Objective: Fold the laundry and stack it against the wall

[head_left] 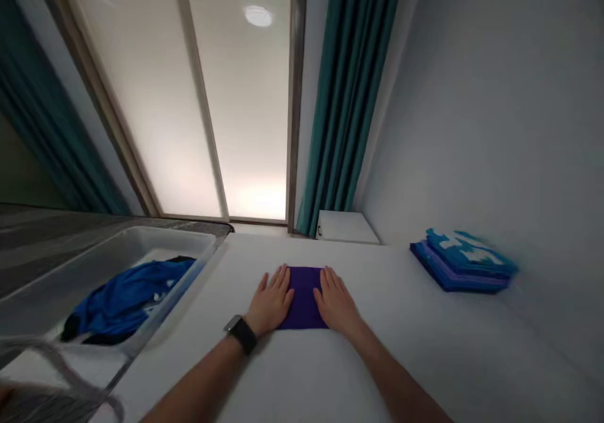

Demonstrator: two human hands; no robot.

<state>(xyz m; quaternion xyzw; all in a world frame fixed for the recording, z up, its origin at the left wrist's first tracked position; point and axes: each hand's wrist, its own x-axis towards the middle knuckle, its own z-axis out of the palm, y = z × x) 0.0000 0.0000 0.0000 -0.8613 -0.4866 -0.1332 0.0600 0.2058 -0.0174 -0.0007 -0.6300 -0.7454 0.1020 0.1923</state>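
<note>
Cloth (304,298), lower centre, touched at sides by flat left hand (271,302), right hand (337,303), ungripped; likely soft, light, best edge-lifted.

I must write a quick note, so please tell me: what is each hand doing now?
Left hand: open, palm down at the purple cloth's left edge.
Right hand: open, palm down at its right edge.

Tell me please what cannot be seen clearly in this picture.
Head view:
Purple cloth: sides partly covered by left hand and right hand.
Plastic bin: left end cut off by picture edge.
Grey strip: identity lost to blur.
Watch: screen too small to read.
</note>
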